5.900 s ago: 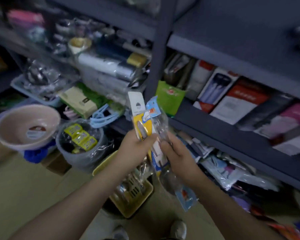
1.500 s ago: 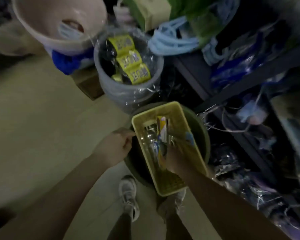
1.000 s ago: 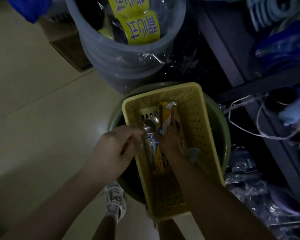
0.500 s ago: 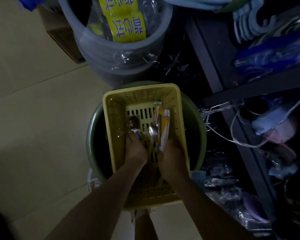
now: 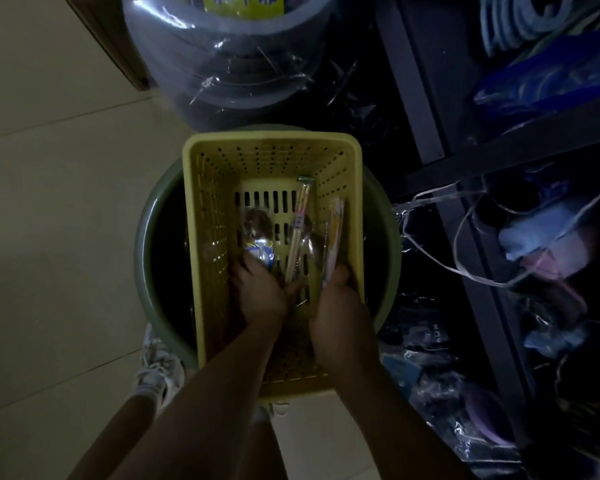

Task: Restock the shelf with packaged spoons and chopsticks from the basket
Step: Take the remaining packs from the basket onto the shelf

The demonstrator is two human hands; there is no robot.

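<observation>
Left hand [image 5: 260, 292] deep in the yellow basket [image 5: 201, 237], fingers curled down on a clear spoon pack [image 5: 257, 233] with a blue-white label, print too blurred to read; right hand [image 5: 340, 299] grips a flat yellow-edged pack [image 5: 335, 237] standing against the basket's right wall, chopsticks pack [image 5: 300, 220] lying between the two hands. Basket sits on a green tub [image 5: 146, 258], grey bucket [image 5: 229, 64] at the far side carrying a yellow label [image 5: 243, 5] with cut-off illegible writing, dark shelf [image 5: 430, 98] frame tight on the right, bare floor [image 5: 56, 220] left.
</observation>
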